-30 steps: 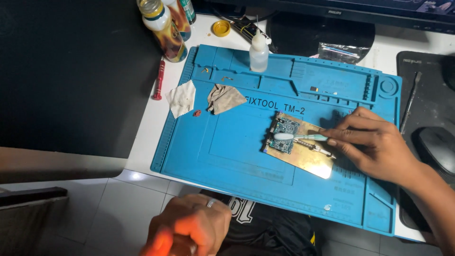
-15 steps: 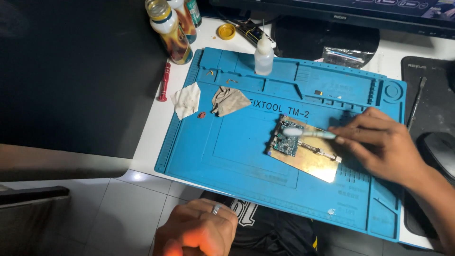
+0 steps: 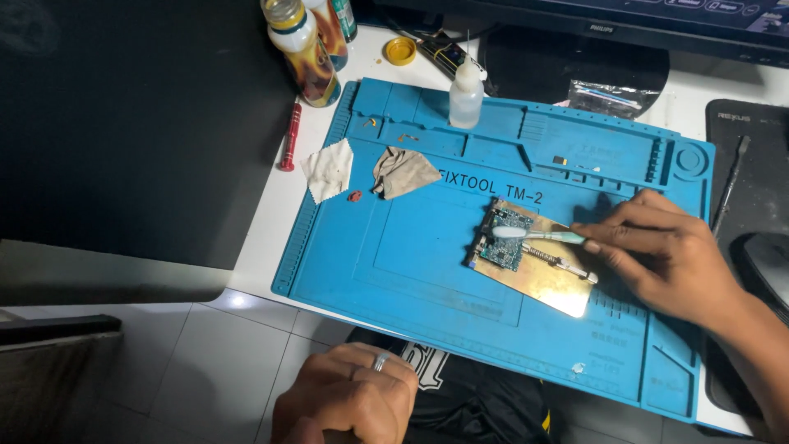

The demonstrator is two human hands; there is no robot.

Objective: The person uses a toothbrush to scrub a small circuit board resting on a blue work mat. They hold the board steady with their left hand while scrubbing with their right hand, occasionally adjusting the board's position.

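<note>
Your left hand (image 3: 349,399) sits low in the frame, curled into a loose fist with a ring on one finger; its lower part is cut off by the edge, so you cannot tell whether it holds anything. Your right hand (image 3: 657,255) pinches the handle of a pale toothbrush (image 3: 534,235), most of that handle hidden under your fingers, while the brush head rests on the small circuit board (image 3: 503,240). The board lies clamped on a brass-coloured holder plate (image 3: 552,284), near the middle of the blue repair mat (image 3: 411,263). The mat covers a white tabletop (image 3: 271,222); a monitor base, bottles and a mouse are cropped at the edges.
</note>
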